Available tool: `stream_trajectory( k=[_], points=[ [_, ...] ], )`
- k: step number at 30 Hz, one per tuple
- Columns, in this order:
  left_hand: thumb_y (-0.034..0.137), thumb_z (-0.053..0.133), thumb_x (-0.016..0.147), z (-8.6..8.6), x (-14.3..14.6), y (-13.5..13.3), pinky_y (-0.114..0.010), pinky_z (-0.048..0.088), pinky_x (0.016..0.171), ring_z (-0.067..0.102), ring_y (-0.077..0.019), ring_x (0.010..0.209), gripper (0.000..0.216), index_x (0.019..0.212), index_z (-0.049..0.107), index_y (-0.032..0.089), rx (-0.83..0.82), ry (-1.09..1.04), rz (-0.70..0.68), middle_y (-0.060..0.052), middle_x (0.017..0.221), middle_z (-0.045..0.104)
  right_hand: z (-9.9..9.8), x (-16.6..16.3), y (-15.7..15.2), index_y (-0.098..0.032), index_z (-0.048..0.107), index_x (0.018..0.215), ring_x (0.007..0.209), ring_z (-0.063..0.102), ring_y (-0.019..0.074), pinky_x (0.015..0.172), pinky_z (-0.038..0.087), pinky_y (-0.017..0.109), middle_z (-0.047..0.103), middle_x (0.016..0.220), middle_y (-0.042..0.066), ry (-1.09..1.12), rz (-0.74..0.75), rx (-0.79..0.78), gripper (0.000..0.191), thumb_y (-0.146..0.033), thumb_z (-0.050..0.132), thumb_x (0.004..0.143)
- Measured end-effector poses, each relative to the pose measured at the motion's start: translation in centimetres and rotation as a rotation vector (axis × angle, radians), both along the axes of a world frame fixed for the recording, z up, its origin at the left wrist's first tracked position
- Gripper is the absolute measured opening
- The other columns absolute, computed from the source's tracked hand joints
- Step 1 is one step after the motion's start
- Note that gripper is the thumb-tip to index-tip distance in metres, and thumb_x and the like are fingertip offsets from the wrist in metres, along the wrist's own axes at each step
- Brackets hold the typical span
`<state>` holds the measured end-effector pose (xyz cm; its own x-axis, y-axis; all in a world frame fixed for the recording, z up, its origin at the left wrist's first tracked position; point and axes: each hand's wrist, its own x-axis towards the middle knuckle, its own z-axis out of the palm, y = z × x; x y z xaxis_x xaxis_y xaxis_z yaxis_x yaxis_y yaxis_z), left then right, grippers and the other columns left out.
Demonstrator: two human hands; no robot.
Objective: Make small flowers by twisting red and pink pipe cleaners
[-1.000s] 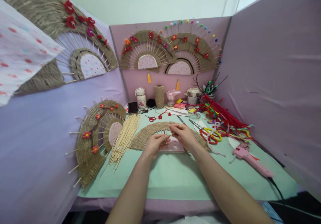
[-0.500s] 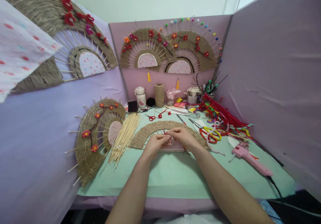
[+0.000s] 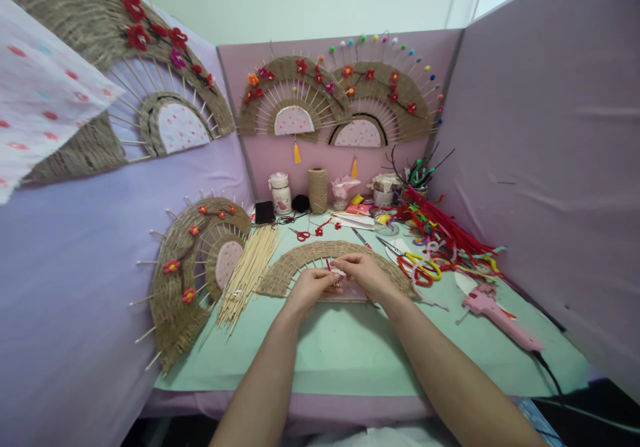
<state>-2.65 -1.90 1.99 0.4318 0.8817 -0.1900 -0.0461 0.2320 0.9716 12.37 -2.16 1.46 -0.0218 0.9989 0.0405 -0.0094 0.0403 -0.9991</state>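
Note:
My left hand [image 3: 316, 289] and my right hand [image 3: 361, 274] meet over the middle of a woven twine fan [image 3: 305, 258] lying on the table. The fingertips of both are pinched on a small piece of pipe cleaner [image 3: 328, 263], magenta at its upper end, with a pale pink-white bit between the fingers. The fingers cover most of it, so its full shape is hidden. Beneath my hands, the fan's pale pink half-round centre [image 3: 353, 291] partly shows. Thin sticks run between that centre and the woven band.
A bundle of thin sticks [image 3: 250, 270] and a flower-trimmed fan [image 3: 173, 287] lie left. To the right are yellow-and-red-handled scissors [image 3: 423, 268], piled pipe cleaners [image 3: 445, 230] and a corded pink glue gun [image 3: 505, 320]. Small red scissors [image 3: 301, 235] and a twine spool [image 3: 317, 191] sit behind.
The fingers of my left hand have shifted slightly around the small piece, and the pale strands seen below the fingertips show less now. Both arms stay in place.

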Motion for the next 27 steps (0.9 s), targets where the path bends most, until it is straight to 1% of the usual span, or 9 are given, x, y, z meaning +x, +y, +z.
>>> stream_trajectory(
  k=[9,14,18,23,27],
  points=[
    [0.039,0.075,0.059,0.0,-0.2,0.1,-0.031,0.05,0.072,0.063,-0.0158,0.065,0.034,0.075,0.069,0.01,-0.049,-0.042,-0.049,-0.01,0.071,0.068,-0.3,-0.1,0.1,-0.016,0.068,0.07,0.057,0.052,0.0127,0.055,0.038,0.025,0.063,0.063,0.002,0.025,0.022,0.01,0.031,-0.046,0.068,0.063],
    [0.04,0.07,0.067,0.5,-0.5,0.1,-0.03,0.048,0.078,0.064,-0.0161,0.077,0.034,0.086,0.068,0.011,-0.147,-0.237,-0.076,-0.012,0.087,0.069,0.0,-0.3,0.0,-0.015,0.068,0.072,0.059,0.052,0.0119,0.059,0.04,0.025,0.063,0.066,0.001,0.106,0.033,0.035,0.032,-0.046,0.068,0.062],
    [0.031,0.071,0.068,0.3,-0.7,0.2,-0.032,0.048,0.079,0.062,-0.0132,0.07,0.026,0.083,0.066,0.012,-0.23,-0.327,-0.108,-0.008,0.08,0.067,0.1,-0.5,-0.2,-0.015,0.068,0.073,0.06,0.053,0.0119,0.058,0.039,0.024,0.063,0.067,0.002,0.117,0.038,0.02,0.032,-0.045,0.068,0.063],
    [0.023,0.073,0.065,0.2,-0.7,0.2,-0.026,0.049,0.074,0.057,-0.007,0.06,0.02,0.079,0.065,0.012,-0.239,-0.339,-0.074,0.0,0.065,0.06,0.3,-0.8,-0.3,-0.016,0.067,0.072,0.059,0.052,0.0112,0.057,0.038,0.024,0.061,0.063,0.0,0.194,0.084,-0.031,0.029,-0.043,0.07,0.061],
    [0.021,0.072,0.066,0.4,-0.8,0.3,-0.025,0.049,0.073,0.055,-0.0063,0.058,0.016,0.076,0.065,0.011,-0.265,-0.352,-0.061,0.0,0.063,0.058,1.0,-0.6,-0.4,-0.017,0.069,0.086,0.058,0.049,0.0089,0.054,0.036,0.02,0.058,0.063,-0.001,0.295,0.087,-0.076,0.036,-0.046,0.067,0.066]
  ],
)
